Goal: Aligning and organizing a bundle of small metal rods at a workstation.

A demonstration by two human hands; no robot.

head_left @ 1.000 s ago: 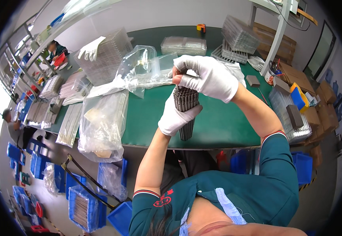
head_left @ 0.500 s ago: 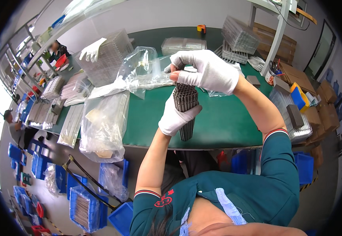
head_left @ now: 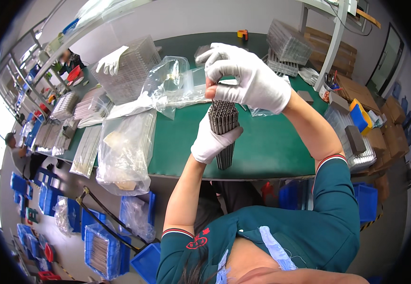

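An upright bundle of thin dark metal rods point(head_left: 223, 120) stands in the grip of my left hand point(head_left: 208, 143), gloved in white, over the near part of the green table. The rods' ends face up and their lower ends show below my fingers. Just above the bundle is my right hand point(head_left: 250, 78), in a white glove with bare thumb and index tips. Those two tips pinch together at the bundle's left top edge, on the end of what looks like one rod; the other fingers are raised and loosely curled.
Clear plastic trays point(head_left: 128, 71) are stacked at the back left with a white glove point(head_left: 112, 60) on top. A plastic bag point(head_left: 125, 151) lies at the table's left front. More trays point(head_left: 288, 42) stand back right, near a shelf post point(head_left: 334, 45). Blue crates point(head_left: 102, 251) fill the floor at left.
The right hand's middle, ring and little fingers have lifted and opened, while its thumb and index stay pinched at the bundle's top. My left hand and the bundle hold still.
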